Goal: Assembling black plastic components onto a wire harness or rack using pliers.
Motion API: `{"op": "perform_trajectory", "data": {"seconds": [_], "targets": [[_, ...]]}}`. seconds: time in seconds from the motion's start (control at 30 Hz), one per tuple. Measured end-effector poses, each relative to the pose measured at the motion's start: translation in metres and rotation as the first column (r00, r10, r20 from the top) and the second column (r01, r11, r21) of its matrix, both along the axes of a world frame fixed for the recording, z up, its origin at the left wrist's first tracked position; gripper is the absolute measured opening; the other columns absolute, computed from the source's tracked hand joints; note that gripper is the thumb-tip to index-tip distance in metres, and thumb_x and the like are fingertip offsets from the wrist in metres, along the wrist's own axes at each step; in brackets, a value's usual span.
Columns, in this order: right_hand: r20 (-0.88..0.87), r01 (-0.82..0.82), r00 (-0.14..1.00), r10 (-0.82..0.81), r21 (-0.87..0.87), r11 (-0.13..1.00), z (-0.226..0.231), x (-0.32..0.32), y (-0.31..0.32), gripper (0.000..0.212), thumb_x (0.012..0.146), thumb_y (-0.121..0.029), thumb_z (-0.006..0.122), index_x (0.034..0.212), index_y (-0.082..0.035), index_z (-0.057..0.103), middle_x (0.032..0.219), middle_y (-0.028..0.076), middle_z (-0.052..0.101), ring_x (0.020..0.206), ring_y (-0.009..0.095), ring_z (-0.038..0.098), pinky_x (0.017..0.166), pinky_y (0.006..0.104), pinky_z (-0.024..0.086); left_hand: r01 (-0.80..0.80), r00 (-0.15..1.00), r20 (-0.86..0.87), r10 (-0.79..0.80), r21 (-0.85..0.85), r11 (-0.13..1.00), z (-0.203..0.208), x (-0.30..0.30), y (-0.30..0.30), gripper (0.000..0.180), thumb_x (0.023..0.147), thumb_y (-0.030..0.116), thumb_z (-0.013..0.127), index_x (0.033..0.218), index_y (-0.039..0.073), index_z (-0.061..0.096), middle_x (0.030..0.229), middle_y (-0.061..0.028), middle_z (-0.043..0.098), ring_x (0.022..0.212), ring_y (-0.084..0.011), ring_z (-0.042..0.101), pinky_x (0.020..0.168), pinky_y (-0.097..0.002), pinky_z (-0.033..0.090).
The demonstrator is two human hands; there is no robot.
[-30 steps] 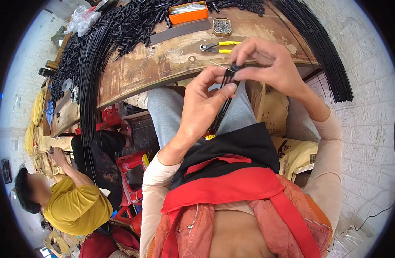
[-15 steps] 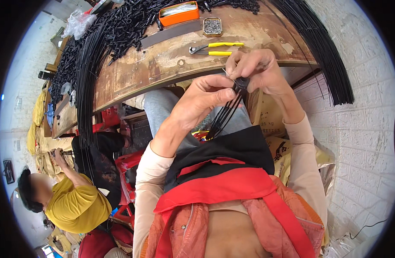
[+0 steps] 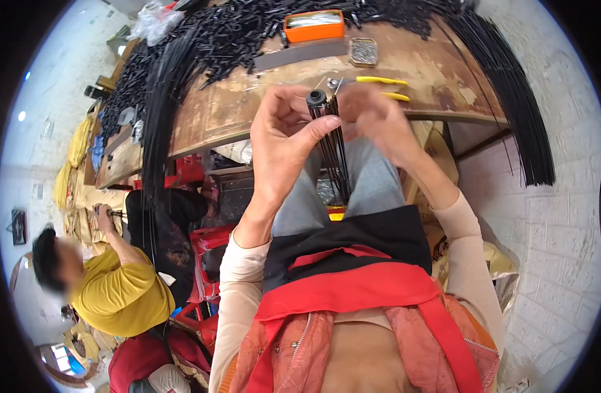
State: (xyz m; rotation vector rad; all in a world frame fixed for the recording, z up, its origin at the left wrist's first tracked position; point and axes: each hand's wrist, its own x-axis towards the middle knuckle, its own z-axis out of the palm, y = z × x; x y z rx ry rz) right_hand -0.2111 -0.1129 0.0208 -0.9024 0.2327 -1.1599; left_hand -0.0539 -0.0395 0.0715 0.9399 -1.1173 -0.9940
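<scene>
My left hand (image 3: 281, 141) is closed round the top of a bundle of thin black umbrella ribs (image 3: 337, 173), its thumb pressed against them. The ribs hang down between my knees. They meet at a round black hub (image 3: 317, 99) with a hole in its top, which sticks up above the thumb. Fine pale wire ends stand up beside the hub. Close on its right is my right hand (image 3: 382, 124), smeared by motion, so its finger positions and any hold on the wire are unclear.
Behind my hands, the worn wooden table (image 3: 238, 105) carries yellow-handled pliers (image 3: 382, 80), a small tray of metal bits (image 3: 363, 52), an orange box (image 3: 313, 26) and heaped black parts (image 3: 241, 29). Long black rods (image 3: 510, 85) overhang its right end. A co-worker (image 3: 117, 288) sits at left.
The view has shifted, and the bundle now stands more upright with its hub exposed. My right hand has come off the hub to its right side; my left hand still holds the ribs.
</scene>
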Motion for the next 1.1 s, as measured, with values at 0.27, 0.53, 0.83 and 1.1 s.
{"op": "perform_trajectory", "data": {"seconds": [0.27,0.53,0.83,1.1], "targets": [[-0.516,-0.195,0.848,0.117,-0.098,0.976,-0.023,0.022,0.031,0.008,0.086,-0.008,0.070,0.087,0.000,0.068,0.077,0.001,0.066,0.070,0.005,0.059,0.063,0.0206,0.046,-0.067,0.998,-0.011,0.067,-0.016,0.998,-0.007,0.023,0.005,0.034,0.084,0.002,0.072,0.115,0.000,0.058,0.100,-0.0042,0.065,0.089,-0.0091,0.060,0.081,-0.0239,0.050],[-0.492,-0.203,0.858,0.145,-0.066,0.977,-0.021,0.039,0.034,0.009,0.085,-0.007,0.070,0.086,0.002,0.068,0.075,0.002,0.066,0.068,0.006,0.059,0.061,0.0206,0.046,-0.048,0.998,0.032,0.049,-0.027,0.998,-0.004,0.027,0.017,0.031,0.093,0.006,0.061,0.123,-0.004,0.057,0.105,-0.0082,0.066,0.094,-0.0126,0.063,0.085,-0.0255,0.049],[-0.461,-0.109,0.885,0.062,-0.075,0.991,-0.026,0.056,0.038,0.009,0.082,-0.004,0.073,0.082,0.002,0.066,0.073,0.003,0.066,0.067,0.006,0.059,0.060,0.0209,0.046,-0.194,0.976,0.083,0.203,-0.107,0.975,-0.016,0.020,0.015,0.028,0.095,0.004,0.057,0.122,-0.003,0.055,0.100,-0.0054,0.063,0.089,-0.0095,0.059,0.079,-0.0225,0.048],[-0.494,-0.132,0.865,0.090,-0.050,0.990,-0.041,0.061,0.024,0.013,0.082,-0.005,0.073,0.077,0.002,0.063,0.070,0.004,0.065,0.062,0.010,0.058,0.058,0.0232,0.045,-0.253,0.948,0.173,0.268,-0.109,0.961,-0.039,0.024,-0.008,0.023,0.099,0.009,0.052,0.119,-0.003,0.052,0.089,-0.0008,0.054,0.076,-0.0068,0.049,0.070,-0.0208,0.041]]}}
